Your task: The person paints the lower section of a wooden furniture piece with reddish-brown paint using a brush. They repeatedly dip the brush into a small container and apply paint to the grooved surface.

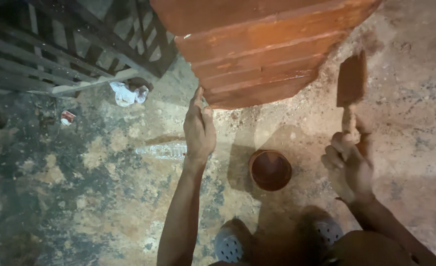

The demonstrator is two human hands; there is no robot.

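Paintbrush (351, 86) gripped in right hand (348, 167); left hand (199, 129) braces red-stained wooden piece (262, 49). Risk: drips missing paint pot (270, 170), staining floor.

Stepped red-brown wooden piece (257, 44): top cut off by upper edge. Brush (351, 86): handle partly hidden within right hand (348, 167). Plastic bottle (161, 150): partly covered by left hand (199, 130). Small red item (67, 117): kind cannot be told

Single head-worn view: looks steeply down, close above the left hand (199, 129) and right hand (348, 165); stained concrete floor (80, 197) below them, feet at bottom edge.
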